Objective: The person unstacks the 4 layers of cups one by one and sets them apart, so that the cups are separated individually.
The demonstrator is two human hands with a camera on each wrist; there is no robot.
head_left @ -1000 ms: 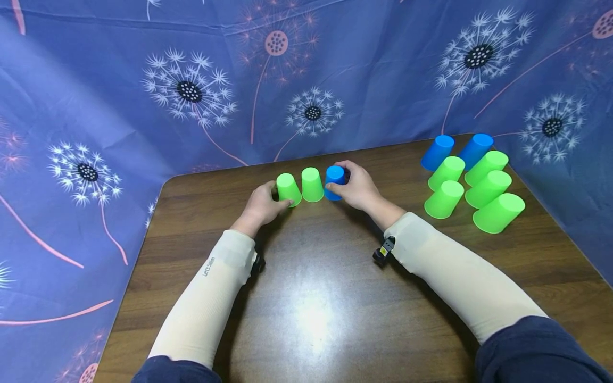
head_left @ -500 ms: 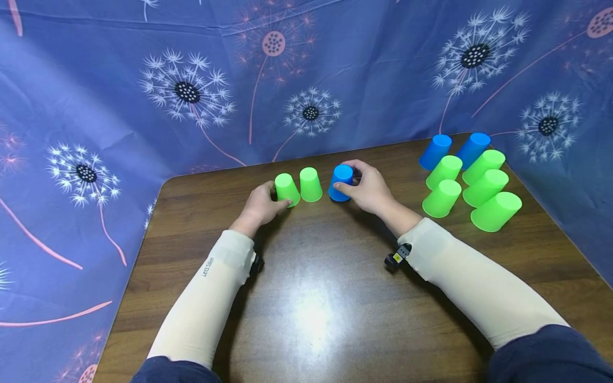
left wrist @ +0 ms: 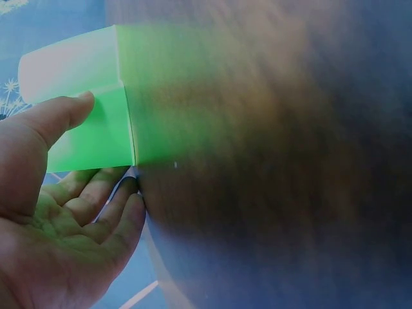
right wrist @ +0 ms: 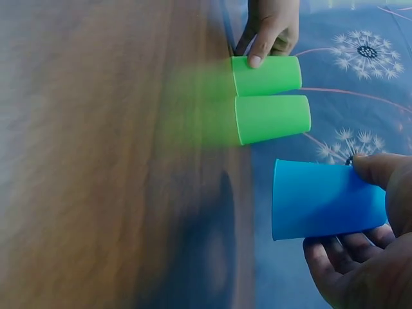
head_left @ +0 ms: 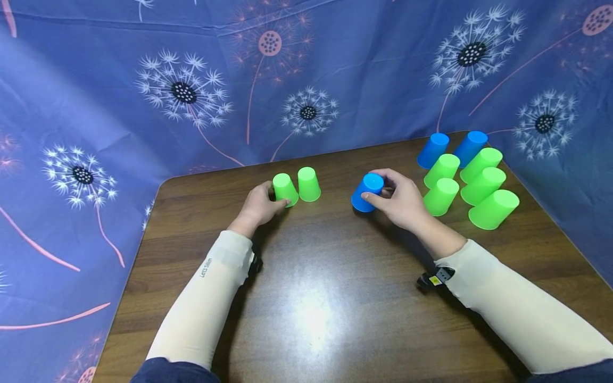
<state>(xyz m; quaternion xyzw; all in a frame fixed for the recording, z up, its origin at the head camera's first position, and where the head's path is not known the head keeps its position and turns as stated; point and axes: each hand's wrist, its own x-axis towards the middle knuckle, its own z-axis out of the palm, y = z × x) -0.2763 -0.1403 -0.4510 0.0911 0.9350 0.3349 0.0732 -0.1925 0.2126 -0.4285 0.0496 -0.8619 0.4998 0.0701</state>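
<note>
Near the back of the table, my left hand (head_left: 255,210) pinches an upside-down green cup (head_left: 284,186), its thumb (left wrist: 67,114) on the near side and fingers behind. That cup stands on the table. Just right of it is a second upside-down green cup (head_left: 308,183), which no hand touches. Farther right, my right hand (head_left: 401,201) grips an upside-down, slightly tilted blue cup (head_left: 366,191) between thumb and fingers. In the right wrist view the blue cup (right wrist: 322,201) appears raised off the table, with its shadow apart from it.
At the back right stands a group of upside-down cups: two blue cups, one at the left (head_left: 433,151) and one at the right (head_left: 471,148), and several green cups (head_left: 494,209). A blue dandelion-print cloth (head_left: 364,80) hangs behind the wooden table (head_left: 335,266).
My right hand has carried the blue cup rightward and slightly nearer, away from the green pair. The left hand has stayed at its green cup.
</note>
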